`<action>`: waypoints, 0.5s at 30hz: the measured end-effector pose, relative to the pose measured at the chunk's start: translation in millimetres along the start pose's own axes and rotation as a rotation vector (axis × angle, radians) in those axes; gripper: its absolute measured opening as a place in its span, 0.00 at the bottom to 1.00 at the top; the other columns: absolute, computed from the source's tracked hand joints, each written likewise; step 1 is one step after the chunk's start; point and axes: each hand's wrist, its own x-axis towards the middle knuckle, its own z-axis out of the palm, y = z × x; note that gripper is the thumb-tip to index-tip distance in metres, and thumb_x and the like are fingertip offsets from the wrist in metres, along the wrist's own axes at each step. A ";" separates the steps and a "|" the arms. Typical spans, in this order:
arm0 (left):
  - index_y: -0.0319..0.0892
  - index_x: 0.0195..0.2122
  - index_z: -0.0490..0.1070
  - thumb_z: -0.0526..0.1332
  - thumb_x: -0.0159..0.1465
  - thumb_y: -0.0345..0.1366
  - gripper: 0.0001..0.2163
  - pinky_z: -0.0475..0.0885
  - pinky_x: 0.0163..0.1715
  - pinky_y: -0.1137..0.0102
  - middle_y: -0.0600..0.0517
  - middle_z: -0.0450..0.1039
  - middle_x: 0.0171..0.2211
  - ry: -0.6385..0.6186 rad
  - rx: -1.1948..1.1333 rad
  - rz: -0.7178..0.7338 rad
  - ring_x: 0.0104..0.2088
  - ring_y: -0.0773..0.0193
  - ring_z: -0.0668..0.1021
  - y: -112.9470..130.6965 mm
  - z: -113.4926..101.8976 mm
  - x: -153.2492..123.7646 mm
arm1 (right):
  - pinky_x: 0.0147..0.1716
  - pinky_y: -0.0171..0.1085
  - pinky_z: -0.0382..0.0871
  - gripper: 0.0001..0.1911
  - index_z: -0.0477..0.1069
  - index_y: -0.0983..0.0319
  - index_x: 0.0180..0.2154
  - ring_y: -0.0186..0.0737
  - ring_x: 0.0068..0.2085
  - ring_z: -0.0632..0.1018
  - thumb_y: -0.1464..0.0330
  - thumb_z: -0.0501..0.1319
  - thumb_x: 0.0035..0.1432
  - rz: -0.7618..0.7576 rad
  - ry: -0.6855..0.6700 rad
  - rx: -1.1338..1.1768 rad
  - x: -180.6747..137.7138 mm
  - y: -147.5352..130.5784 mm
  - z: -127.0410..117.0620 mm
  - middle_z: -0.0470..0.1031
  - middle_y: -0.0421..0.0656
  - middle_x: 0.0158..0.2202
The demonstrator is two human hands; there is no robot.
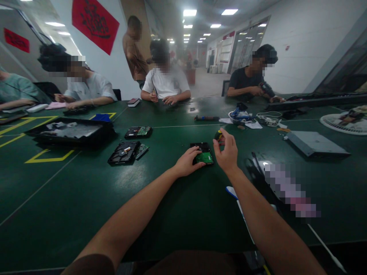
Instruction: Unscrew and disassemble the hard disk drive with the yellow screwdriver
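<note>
A black hard drive (202, 152) with a green circuit board on top lies on the dark green table (160, 191) in front of me. My left hand (187, 161) rests on its left edge, fingers curled against it. My right hand (226, 151) hovers just right of the drive, fingers pinched round a screwdriver (219, 135) with a black, yellow and red handle, held upright over the drive's far right corner.
Two more opened drives (126, 152) (138, 132) and a black tray (70, 131) lie to the left. A grey flat box (314, 143), a bowl of parts (239, 115), cables and a pen-like tool (206, 118) sit to the right and behind. Several people sit along the far edge.
</note>
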 end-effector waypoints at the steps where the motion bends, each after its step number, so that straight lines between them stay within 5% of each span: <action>1: 0.44 0.64 0.67 0.65 0.67 0.52 0.29 0.60 0.70 0.49 0.41 0.60 0.71 -0.003 -0.001 -0.003 0.72 0.47 0.62 -0.2 0.1 0.1 | 0.44 0.49 0.81 0.28 0.60 0.57 0.68 0.46 0.45 0.78 0.64 0.58 0.69 -0.001 0.001 0.002 0.1 -0.6 0.1 0.72 0.52 0.53; 15: 0.42 0.64 0.67 0.65 0.67 0.52 0.29 0.60 0.70 0.51 0.40 0.61 0.70 0.012 -0.007 0.006 0.71 0.48 0.63 -2.2 1.8 0.6 | 0.47 0.54 0.81 0.29 0.57 0.56 0.69 0.49 0.48 0.80 0.64 0.56 0.70 0.009 0.012 -0.012 -0.8 6.9 3.7 0.73 0.54 0.57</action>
